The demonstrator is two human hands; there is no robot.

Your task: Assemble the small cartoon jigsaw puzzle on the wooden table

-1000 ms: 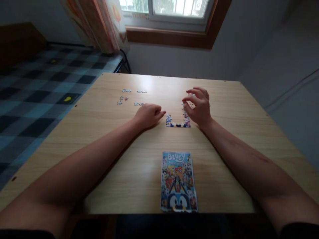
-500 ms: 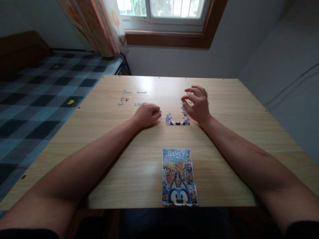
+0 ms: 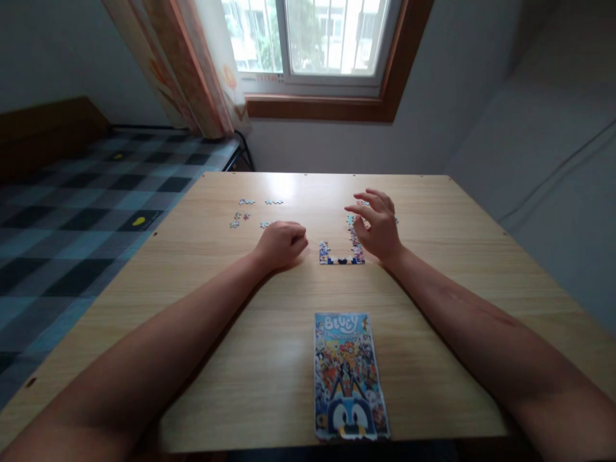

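My left hand [image 3: 283, 245] rests closed on the wooden table, left of a partly joined puzzle [image 3: 342, 260]; whatever its fingers may hold is hidden. The joined part has a bottom row, a short left side and a longer right side. Over that right side is my right hand [image 3: 376, 224], its fingers spread and curved with nothing visible between them. Loose puzzle pieces [image 3: 247, 201] lie in small groups at the back left, some partly behind my left hand. A few pieces show behind my right hand.
A Bluey picture sheet [image 3: 350, 378] lies near the front edge of the table [image 3: 240, 385]. Left of the table stands a bed with a checked cover [image 3: 86, 231]. Beyond the back edge are a curtain [image 3: 192, 70], a window [image 3: 332, 38] and a wall.
The whole view has tilted up, so the table sits lower in the picture. My right hand's fingers are slightly more spread. My left hand stays closed in about the same place.
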